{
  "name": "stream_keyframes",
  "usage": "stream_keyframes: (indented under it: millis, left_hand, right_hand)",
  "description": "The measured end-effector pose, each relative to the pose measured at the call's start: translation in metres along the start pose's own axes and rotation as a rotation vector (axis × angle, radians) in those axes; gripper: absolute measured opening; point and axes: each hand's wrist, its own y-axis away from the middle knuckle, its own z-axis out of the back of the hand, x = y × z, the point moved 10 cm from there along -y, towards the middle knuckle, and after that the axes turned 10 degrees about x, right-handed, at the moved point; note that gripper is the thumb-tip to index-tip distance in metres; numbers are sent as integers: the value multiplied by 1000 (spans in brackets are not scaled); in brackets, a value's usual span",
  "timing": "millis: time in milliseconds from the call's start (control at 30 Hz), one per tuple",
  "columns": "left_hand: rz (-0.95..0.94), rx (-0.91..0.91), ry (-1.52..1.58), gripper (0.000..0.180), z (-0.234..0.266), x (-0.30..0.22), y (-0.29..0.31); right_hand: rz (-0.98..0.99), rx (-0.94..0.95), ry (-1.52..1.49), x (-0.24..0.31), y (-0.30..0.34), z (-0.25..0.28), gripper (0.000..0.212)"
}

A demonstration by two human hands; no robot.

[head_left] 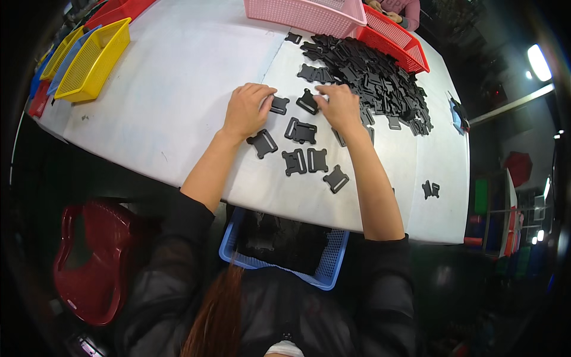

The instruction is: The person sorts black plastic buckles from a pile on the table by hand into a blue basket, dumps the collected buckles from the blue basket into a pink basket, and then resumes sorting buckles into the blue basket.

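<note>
While left hand [248, 109] and right hand [341, 106] half-curl, each touches one buckle [279, 105]; grip unclear.

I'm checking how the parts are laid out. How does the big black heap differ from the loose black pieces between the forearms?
The heap is piled thick, with many parts overlapping; the loose pieces lie spread out, mostly apart. The heap sits beside the red basket, while the loose pieces lie nearer the person. The heap holds far more parts than the loose pieces. Both are black and rest on the white table.
</note>
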Motion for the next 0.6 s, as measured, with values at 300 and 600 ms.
stream_keyframes:
  millis: [300, 600]
  left_hand:
    - [188, -39, 137, 19, 21, 27, 4]
    - [177, 71, 315, 25, -6, 24, 6]
  right_hand:
    - [277, -210, 118, 44, 110, -29, 30]
    - [-116, -221, -79, -22, 174, -24, 50]
